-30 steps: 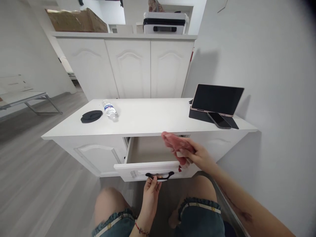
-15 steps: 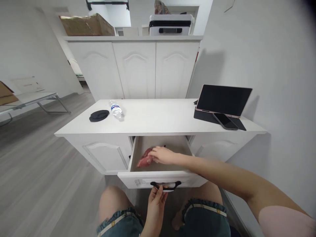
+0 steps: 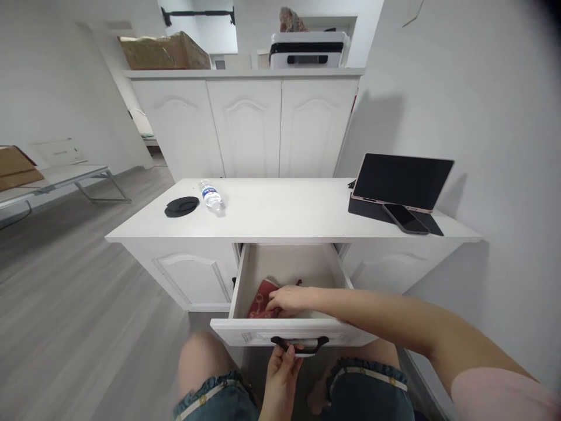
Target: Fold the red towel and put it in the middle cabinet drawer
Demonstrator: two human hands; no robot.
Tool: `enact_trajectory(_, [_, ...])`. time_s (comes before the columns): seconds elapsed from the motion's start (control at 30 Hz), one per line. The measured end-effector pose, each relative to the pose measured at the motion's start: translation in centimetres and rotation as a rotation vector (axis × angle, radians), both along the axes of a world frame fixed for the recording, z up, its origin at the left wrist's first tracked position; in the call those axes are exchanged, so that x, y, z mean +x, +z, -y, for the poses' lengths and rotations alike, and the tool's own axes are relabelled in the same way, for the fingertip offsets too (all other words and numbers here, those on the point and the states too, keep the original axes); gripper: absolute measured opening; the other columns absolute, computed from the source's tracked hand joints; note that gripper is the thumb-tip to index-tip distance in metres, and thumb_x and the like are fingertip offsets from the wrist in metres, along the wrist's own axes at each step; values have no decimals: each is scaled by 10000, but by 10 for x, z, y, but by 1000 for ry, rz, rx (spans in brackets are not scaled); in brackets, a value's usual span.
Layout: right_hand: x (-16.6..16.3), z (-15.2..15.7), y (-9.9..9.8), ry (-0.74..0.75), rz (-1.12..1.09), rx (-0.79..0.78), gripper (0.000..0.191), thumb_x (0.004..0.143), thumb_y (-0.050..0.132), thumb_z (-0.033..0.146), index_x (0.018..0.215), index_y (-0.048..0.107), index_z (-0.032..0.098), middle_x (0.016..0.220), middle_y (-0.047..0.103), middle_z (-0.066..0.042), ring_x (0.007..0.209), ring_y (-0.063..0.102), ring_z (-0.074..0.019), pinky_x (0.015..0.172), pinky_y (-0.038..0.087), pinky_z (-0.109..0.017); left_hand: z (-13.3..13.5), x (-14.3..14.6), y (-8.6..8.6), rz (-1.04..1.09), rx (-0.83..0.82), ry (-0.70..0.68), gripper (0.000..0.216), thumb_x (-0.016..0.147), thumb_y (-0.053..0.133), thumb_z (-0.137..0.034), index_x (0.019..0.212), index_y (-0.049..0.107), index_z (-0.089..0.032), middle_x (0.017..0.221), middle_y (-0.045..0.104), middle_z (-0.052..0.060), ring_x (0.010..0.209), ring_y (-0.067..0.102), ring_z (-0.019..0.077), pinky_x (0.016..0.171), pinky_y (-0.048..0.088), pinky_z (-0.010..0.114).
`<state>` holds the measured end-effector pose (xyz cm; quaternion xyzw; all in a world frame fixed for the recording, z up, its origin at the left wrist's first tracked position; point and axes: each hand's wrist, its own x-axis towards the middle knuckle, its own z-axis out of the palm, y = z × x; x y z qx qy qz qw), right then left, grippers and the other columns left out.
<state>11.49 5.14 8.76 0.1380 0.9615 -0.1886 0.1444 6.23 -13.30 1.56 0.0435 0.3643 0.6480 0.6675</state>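
Note:
A white drawer (image 3: 350,335) is pulled out below the desk top. My left hand (image 3: 283,374) grips its black handle (image 3: 322,344) from below, thumb against the front of it. Inside, a red cloth (image 3: 262,297) with a pale pattern lies toward the left and front of the drawer. My right hand (image 3: 290,299) reaches in from the right, fingers bent and closed on the cloth's right part, which they partly hide. A small dark thing (image 3: 298,282) shows behind that hand, too small to name.
On the white desk (image 3: 280,207) a clear water bottle (image 3: 212,197) lies beside a flat black item (image 3: 181,206). At the right stand a tablet (image 3: 402,181) and a phone (image 3: 405,218). My knees are close under the drawer, and a wall (image 3: 495,146) rises at the right.
The drawer front now sits a little lower in view, nearer me, with my left hand still on the handle. The red cloth lies flatter and more spread; my right hand has shifted slightly nearer me.

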Motion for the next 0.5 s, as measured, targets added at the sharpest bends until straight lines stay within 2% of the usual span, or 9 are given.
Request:
enact_trajectory(0.1, [-7, -4, -4, 47, -15, 116, 367, 823, 555, 273, 1185, 609, 296, 1086, 626, -51, 885, 606, -210, 626, 391, -272, 0, -1, -1, -10, 3, -1, 232, 619, 816, -272, 752, 651, -175, 796, 695, 42, 810, 638, 143, 747, 478, 250])
enact_trajectory(0.2, [-14, -12, -5, 89, -40, 226, 358, 873, 464, 181, 1174, 622, 290, 1101, 634, -59, 925, 607, -209, 651, 411, -280, 0, -2, -1, -15, -2, -8, 236, 619, 816, -280, 750, 651, -176, 801, 699, 46, 818, 634, 141, 749, 470, 244])
enact_trajectory(0.37, [-21, -28, -9, 57, -51, 240, 382, 888, 419, 136, 1164, 630, 293, 1152, 633, -53, 933, 617, -187, 689, 443, -271, 0, -3, 0, -29, 1, -7, 230, 614, 818, -294, 709, 647, -173, 804, 707, 54, 824, 636, 150, 759, 466, 256])
enact_trajectory(0.5, [-25, -39, -12, -56, -59, 232, 390, 867, 458, 128, 1161, 626, 322, 1206, 619, -31, 957, 622, -191, 749, 457, -282, 0, -3, -1, -39, -5, -13, 243, 605, 824, -300, 716, 651, -170, 798, 712, 56, 812, 638, 146, 758, 468, 255])
